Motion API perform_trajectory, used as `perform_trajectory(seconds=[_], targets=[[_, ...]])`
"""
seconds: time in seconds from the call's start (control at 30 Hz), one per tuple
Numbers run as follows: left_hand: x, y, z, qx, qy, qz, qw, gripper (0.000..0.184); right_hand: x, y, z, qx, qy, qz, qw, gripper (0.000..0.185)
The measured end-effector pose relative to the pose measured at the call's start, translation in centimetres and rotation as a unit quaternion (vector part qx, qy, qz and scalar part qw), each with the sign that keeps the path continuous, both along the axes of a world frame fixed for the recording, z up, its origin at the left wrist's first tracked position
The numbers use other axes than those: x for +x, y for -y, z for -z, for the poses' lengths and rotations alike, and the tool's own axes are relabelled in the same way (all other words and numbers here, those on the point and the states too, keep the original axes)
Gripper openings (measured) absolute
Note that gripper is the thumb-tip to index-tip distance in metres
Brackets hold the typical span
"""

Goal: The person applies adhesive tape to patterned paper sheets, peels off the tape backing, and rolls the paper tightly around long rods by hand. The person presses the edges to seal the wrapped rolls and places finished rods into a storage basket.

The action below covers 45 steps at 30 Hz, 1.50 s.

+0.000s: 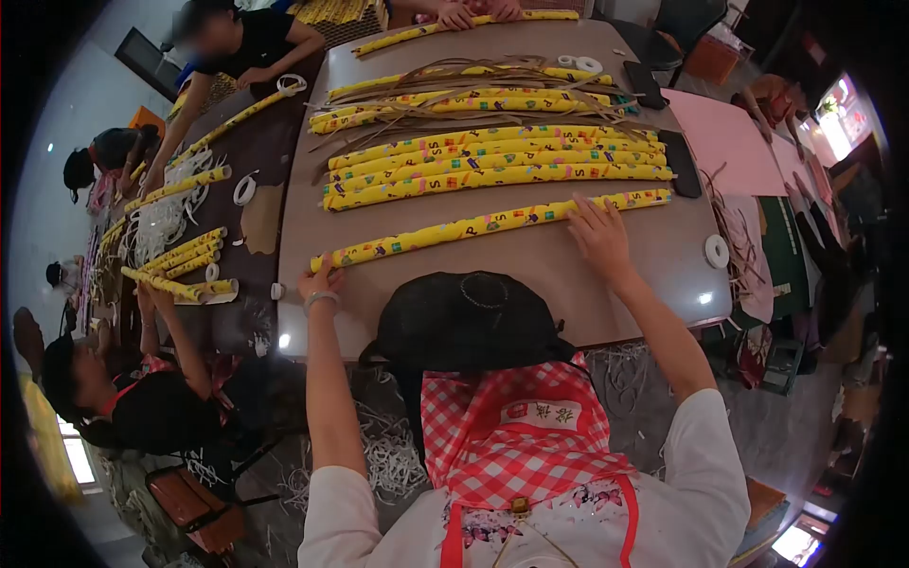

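Note:
A long yellow patterned paper roll (473,227) lies slightly slanted across the table in front of me. Its left end is between the thumb and fingers of my left hand (323,280). My right hand (598,233) rests on the roll towards its right end, palm down with the fingers stretched out. Beyond it several similar yellow rolls (502,175) lie side by side. Farther back, brown strips (454,78) are strewn over more of these rolls.
White tape rolls (717,252) and dark phones (678,163) lie on the table (454,279). On the left, co-workers handle yellow rolls at a dark table (251,293). Across from me, another person's hands (478,13) hold a roll. Pink sheets (724,142) lie to the right.

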State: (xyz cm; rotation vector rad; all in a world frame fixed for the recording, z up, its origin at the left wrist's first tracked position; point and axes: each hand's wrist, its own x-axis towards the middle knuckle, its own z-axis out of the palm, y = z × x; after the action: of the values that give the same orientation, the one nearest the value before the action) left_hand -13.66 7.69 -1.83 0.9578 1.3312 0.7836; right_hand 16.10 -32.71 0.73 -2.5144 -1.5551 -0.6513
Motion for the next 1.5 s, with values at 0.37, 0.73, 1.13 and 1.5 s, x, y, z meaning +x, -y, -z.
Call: perform_trajectory(seconds=[0.37, 0.73, 1.13, 1.5], targets=[[-0.4, 0.5, 1.3, 0.068, -0.001, 0.035, 0.997, 0.045, 0.4, -2.5, 0.1, 0.076, -0.092, -0.009, 0.993, 0.034], [-1.6, 2.1, 1.1, 0.09, 0.086, 0.083, 0.989, 0.036, 2.6, -2.0, -1.0, 0.114, 0.015, 0.033, 0.993, 0.036], [-1.3, 2.3, 0.6, 0.094, 0.092, 0.06, 0.99, 0.021, 7.6, -7.4, -0.5, 0.112, -0.061, 0.049, 0.991, 0.036], [-1.4, 2.1, 0.6, 0.091, 0.089, 0.071, 0.989, 0.02, 9.4, -7.1, -1.0, 0.097, -0.251, 0.089, 0.959, 0.034]])
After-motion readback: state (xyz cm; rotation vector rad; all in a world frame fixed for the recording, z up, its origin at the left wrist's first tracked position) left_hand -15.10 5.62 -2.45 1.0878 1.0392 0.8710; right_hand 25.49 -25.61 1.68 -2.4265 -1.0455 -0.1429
